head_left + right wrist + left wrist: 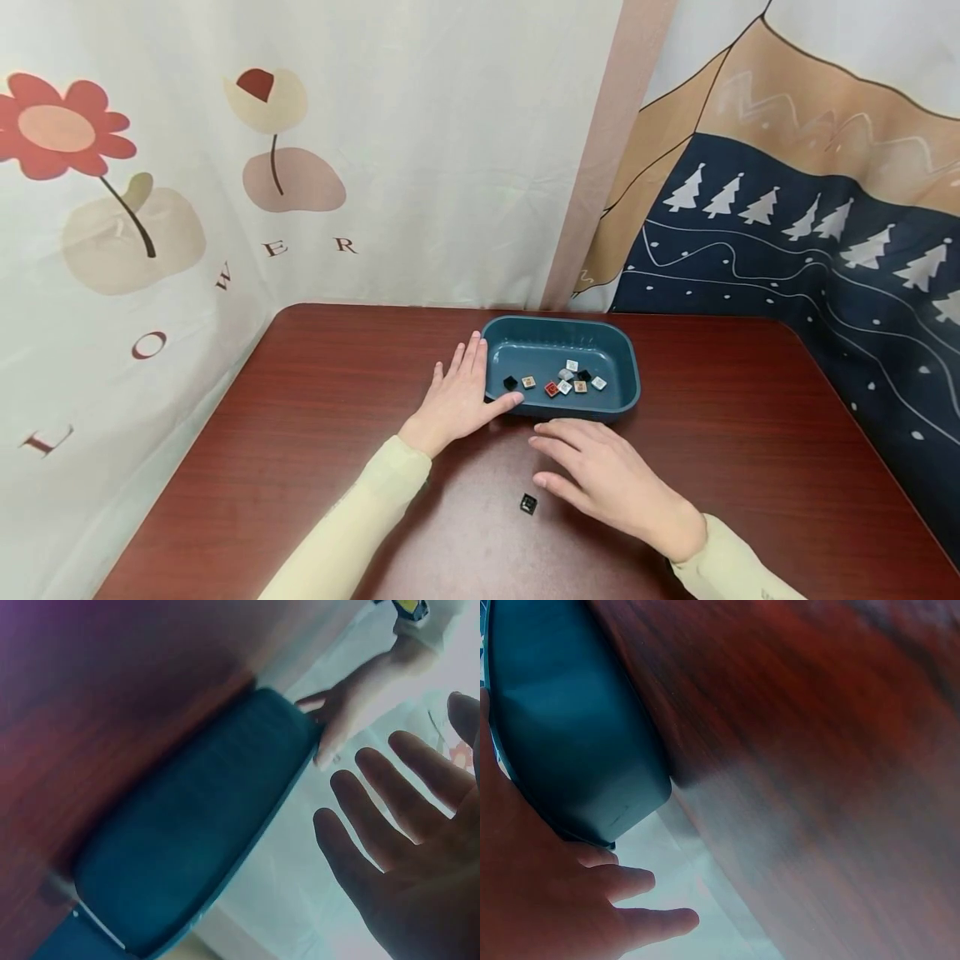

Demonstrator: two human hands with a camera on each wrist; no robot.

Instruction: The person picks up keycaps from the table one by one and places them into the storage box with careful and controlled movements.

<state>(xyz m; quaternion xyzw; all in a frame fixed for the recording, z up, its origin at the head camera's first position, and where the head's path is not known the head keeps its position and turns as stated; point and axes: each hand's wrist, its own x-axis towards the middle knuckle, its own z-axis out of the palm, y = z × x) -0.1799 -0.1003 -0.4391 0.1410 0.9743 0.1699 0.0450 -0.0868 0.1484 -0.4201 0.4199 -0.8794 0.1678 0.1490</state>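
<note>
A dark blue-green rectangular bin stands on the table with several small square pieces inside, like keycaps: white, black, beige and one red piece. My left hand rests against the bin's left end, its fingers straight along the wall and its thumb at the front rim. In the left wrist view, fingers reach past the bin's corner. My right hand hovers in front of the bin, fingers spread and slightly bent, holding nothing. A black square piece lies on the table just left of its thumb.
The dark red wooden table runs back to a pale curtain with flower prints. At the right hangs a navy section with white trees. The bin stands near the table's back edge.
</note>
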